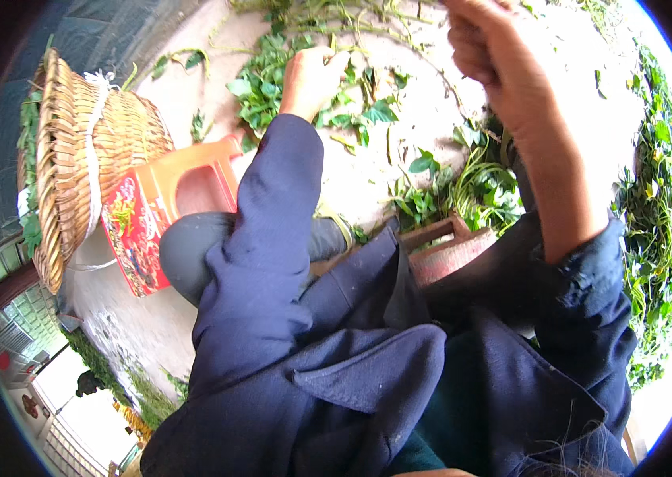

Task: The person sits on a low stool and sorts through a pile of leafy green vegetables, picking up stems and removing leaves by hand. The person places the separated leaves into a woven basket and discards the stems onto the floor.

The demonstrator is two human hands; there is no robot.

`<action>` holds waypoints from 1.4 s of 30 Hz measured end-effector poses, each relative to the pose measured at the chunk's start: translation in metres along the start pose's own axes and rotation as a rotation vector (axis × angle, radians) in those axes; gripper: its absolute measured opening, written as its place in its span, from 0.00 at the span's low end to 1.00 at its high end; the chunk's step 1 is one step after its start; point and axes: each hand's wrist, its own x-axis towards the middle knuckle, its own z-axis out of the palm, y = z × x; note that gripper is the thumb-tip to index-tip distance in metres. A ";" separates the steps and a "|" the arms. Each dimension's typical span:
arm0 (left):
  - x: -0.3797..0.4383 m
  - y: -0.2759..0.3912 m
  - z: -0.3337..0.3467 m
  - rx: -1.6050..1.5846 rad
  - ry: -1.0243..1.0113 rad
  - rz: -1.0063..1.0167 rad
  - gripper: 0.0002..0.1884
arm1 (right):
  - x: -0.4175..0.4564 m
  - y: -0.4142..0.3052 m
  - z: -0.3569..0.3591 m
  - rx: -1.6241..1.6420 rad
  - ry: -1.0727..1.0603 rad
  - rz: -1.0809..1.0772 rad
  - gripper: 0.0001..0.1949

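Observation:
My left hand (pixel 315 77) is curled over the pale floor, its thumb and fingers together at some thin green stems beside a heap of picked green leaves (pixel 267 83). Whether it grips a stem is hard to tell. My right hand (pixel 479 42) is raised at the top, blurred, with curled fingers; what it may hold cannot be seen. Between and below the hands lie loose leaves (pixel 380 112) and long vines (pixel 348 21). More leafy vines (pixel 479 191) are bunched below my right hand, near my knees.
A wicker basket (pixel 115 128) tied with white cord stands at left, leaves at its rim. Beside it are an orange plastic stool (pixel 169 170) and a red printed box panel (pixel 136 232). A reddish wooden stool (pixel 449 256) is by my legs. A long pile of vines (pixel 663 220) lies at right.

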 end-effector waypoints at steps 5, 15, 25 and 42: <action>-0.037 0.112 -0.053 0.392 0.290 0.616 0.08 | 0.011 0.011 -0.005 -0.257 0.017 -0.196 0.11; -0.072 0.125 -0.051 0.545 0.281 1.140 0.09 | 0.005 0.018 -0.007 -0.350 -0.091 -0.091 0.13; -0.054 0.131 -0.067 -0.481 0.143 0.331 0.08 | 0.002 0.011 -0.014 -0.245 -0.216 -0.126 0.09; -0.052 0.119 -0.076 -0.436 0.019 0.255 0.09 | 0.010 0.035 0.005 -0.614 -0.226 -0.529 0.10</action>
